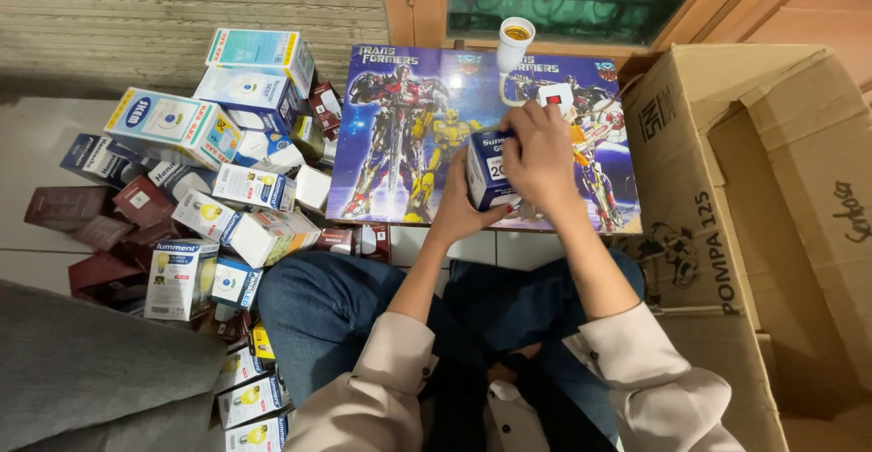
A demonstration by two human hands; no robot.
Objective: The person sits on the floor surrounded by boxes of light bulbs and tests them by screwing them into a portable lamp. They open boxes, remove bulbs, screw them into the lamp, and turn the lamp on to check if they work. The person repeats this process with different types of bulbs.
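i've got a small blue and white carton (pixel 486 178) gripped between both hands over the low table. to my left there's a messy heap of bulb boxes (pixel 218 170), mostly white and blue ones plus some dark red. on my right a big open brown cardboard box (pixel 727 188) with black print.

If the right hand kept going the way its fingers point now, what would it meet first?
The right hand points up and left, its fingers already on top of the small blue and white box that the left hand holds. That box comes first; depth is hard to judge.
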